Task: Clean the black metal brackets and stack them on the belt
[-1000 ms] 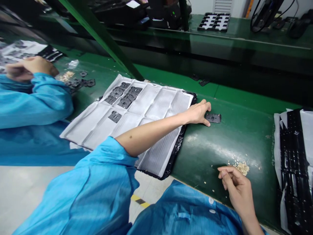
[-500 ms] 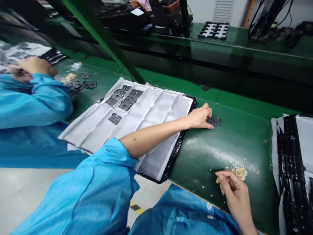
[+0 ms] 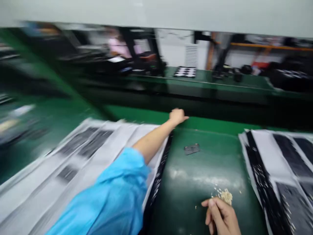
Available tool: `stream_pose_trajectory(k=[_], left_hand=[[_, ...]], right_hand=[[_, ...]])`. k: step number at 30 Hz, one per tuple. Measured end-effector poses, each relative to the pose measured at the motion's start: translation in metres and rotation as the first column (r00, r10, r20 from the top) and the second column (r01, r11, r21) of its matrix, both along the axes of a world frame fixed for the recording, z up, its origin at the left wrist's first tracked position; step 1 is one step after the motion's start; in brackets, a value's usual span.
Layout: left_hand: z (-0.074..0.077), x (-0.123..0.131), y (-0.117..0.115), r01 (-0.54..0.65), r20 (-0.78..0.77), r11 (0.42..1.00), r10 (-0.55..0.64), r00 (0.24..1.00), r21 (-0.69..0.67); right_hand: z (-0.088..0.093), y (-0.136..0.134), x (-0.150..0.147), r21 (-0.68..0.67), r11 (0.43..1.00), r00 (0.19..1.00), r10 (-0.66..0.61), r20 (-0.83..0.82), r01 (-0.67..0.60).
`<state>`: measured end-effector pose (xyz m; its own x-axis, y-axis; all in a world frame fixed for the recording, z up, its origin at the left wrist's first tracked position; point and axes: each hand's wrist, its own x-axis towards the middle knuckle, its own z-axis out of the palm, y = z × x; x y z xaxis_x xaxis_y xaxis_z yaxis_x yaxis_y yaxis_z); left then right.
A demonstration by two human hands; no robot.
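- Left hand (image 3: 177, 116), centre frame, lies beyond the black part (image 3: 192, 148); blur hides its grip.
- Right hand (image 3: 221, 217), lower right, fingers curled shut, touches the crumbs (image 3: 226, 196).

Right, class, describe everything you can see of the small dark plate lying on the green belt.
The plate is small, flat and dark grey, roughly rectangular. It looks like thin metal or plastic, though blur hides finer detail. It lies flat and slightly askew on the belt, between the left tray and the right tray. Nothing touches it: the left hand is beyond it, and the right hand is nearer the camera.
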<state>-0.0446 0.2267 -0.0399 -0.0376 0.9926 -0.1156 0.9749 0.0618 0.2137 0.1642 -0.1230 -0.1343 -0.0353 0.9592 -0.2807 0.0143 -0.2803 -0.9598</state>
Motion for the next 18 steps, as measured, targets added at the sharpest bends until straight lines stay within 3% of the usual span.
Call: stream_pose_trajectory(k=[5, 8, 11, 13, 14, 15, 18], left_hand=[[-0.006, 0.002, 0.04, 0.103, -0.128, 0.99, -0.115, 0.985, -0.097], [-0.011, 0.004, 0.052, 0.132, -0.115, 0.989, -0.139, 0.984, -0.069], [-0.017, 0.009, 0.03, 0.156, -0.046, 0.988, -0.155, 0.987, 0.016], [-0.019, 0.015, -0.003, 0.258, 0.036, 0.96, -0.263, 0.964, 0.112], [-0.02, 0.019, -0.025, 0.354, 0.088, 0.916, -0.375, 0.923, 0.189], [-0.019, 0.023, -0.05, 0.465, 0.127, 0.837, -0.515, 0.848, 0.289], [-0.014, 0.035, -0.136, 0.718, 0.108, 0.525, -0.834, 0.541, 0.457]], right_hand=[[0.008, 0.007, -0.013, 0.006, 1.0, 0.994, -0.023, -0.106, 0.024], [0.011, 0.01, -0.016, 0.044, 0.997, 0.989, -0.064, -0.131, 0.071], [0.011, 0.007, -0.014, 0.097, 0.991, 0.989, -0.076, -0.125, 0.089], [0.011, 0.007, -0.011, 0.131, 0.984, 0.986, -0.106, -0.13, 0.123], [0.011, 0.008, -0.009, 0.143, 0.978, 0.981, -0.128, -0.145, 0.149], [0.012, 0.009, -0.008, 0.15, 0.972, 0.974, -0.153, -0.169, 0.179], [0.016, 0.015, -0.005, 0.143, 0.955, 0.938, -0.215, -0.273, 0.261]])
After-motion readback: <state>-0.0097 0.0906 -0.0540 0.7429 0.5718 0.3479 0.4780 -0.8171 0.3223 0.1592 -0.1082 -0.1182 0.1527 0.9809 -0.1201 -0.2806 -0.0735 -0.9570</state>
